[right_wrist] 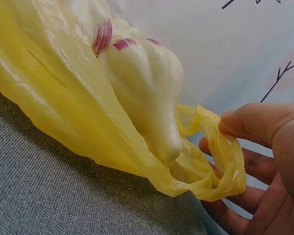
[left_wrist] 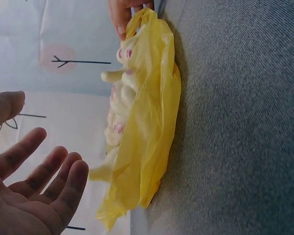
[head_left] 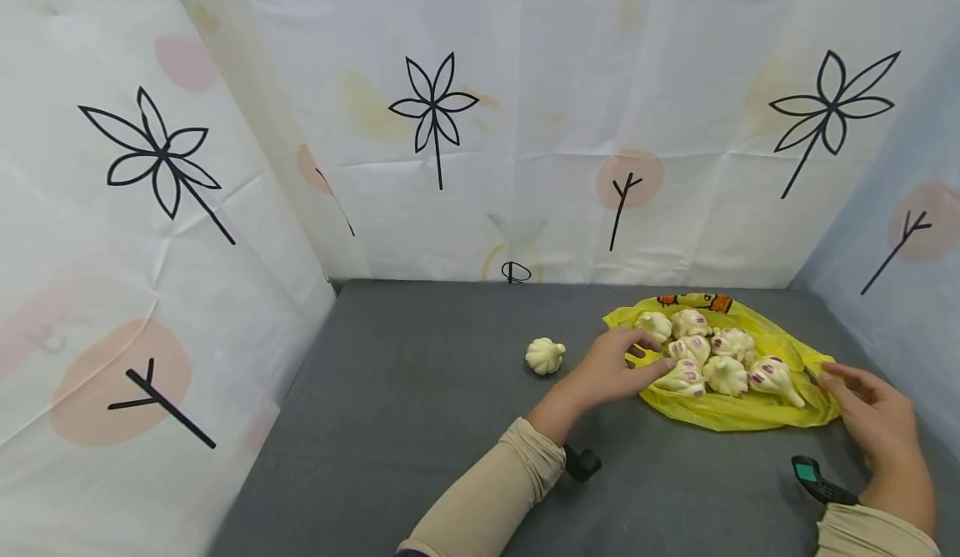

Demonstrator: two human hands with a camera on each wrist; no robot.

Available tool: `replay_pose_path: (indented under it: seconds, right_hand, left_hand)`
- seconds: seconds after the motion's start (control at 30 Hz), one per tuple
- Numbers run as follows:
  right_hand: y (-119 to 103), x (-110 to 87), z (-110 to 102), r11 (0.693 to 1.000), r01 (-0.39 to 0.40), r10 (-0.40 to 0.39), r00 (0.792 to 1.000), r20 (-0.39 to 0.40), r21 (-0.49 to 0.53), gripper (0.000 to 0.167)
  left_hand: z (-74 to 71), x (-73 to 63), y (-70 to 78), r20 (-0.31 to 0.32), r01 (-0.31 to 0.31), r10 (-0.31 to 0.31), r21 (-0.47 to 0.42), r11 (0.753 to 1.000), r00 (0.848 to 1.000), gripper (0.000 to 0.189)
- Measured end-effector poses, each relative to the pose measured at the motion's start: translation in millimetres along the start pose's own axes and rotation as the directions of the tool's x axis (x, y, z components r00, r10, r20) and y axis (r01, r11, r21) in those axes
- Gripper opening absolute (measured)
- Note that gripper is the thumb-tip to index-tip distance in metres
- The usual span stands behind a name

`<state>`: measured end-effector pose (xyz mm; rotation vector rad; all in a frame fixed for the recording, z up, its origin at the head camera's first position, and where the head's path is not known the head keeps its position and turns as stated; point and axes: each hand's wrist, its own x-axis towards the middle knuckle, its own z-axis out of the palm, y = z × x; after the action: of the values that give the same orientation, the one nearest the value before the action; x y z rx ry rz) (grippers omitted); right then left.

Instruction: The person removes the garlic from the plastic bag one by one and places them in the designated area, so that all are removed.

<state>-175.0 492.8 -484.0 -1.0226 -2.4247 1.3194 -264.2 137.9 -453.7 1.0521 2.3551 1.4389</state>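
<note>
A yellow plastic bag lies spread on the table at the right, with several white and purple garlic bulbs in its opening. My right hand pinches the bag's right edge between thumb and fingers; in the right wrist view the thumb presses on the crumpled yellow plastic. At the bag's left side hovers my left hand, fingers loosely spread and holding nothing. The left wrist view shows its fingers apart from the bag. One single garlic bulb sits on the table, left of the bag.
The grey cloth-covered table meets a patterned white curtain at the back. More curtain hangs on the left and right sides. Dark wrist straps show on both forearms.
</note>
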Motion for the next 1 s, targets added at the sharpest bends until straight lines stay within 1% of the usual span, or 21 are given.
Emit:
replay_pose_path:
  seconds: [0.17, 0.33, 0.5, 0.63, 0.8, 1.0]
  right_hand:
    - [0.1, 1.4, -0.1, 1.000, 0.007, -0.007, 1.000, -0.001, 0.014, 0.053]
    - [1.2, 2.8, 1.1, 0.999, 0.039, -0.039, 0.999, 0.016, -0.007, 0.059]
    - [-0.3, 3.5, 1.2, 0.999, 0.047, -0.047, 0.999, 0.028, -0.014, 0.060]
    - [-0.5, 2.4, 1.1, 0.999, 0.041, -0.040, 0.999, 0.034, -0.027, 0.058]
    - [-0.2, 1.4, 1.8, 0.999, 0.045, -0.044, 0.999, 0.029, -0.026, 0.059]
    - [0.1, 3.3, 2.0, 0.999, 0.049, -0.048, 0.999, 0.014, -0.021, 0.059]
  left_hand:
    - [9.2, 11.1, -0.1, 0.021, -0.055, 0.055, -0.009, 0.998, 0.998, 0.034]
    - [18.5, 20.1, -1.6, 0.025, -0.047, 0.048, -0.037, 0.998, 0.999, 0.031]
    - [26.7, 27.6, -2.4, 0.015, -0.056, 0.055, 0.022, 0.998, 0.998, 0.030]
    - [32.9, 31.7, -3.6, 0.023, -0.039, 0.038, 0.042, 0.998, 0.999, 0.028]
    - [37.0, 34.8, -4.8, 0.041, -0.018, 0.016, 0.049, 0.999, 0.999, 0.029]
    - [41.1, 36.8, -11.5, 0.074, 0.024, -0.029, 0.066, 0.998, 0.997, 0.029]
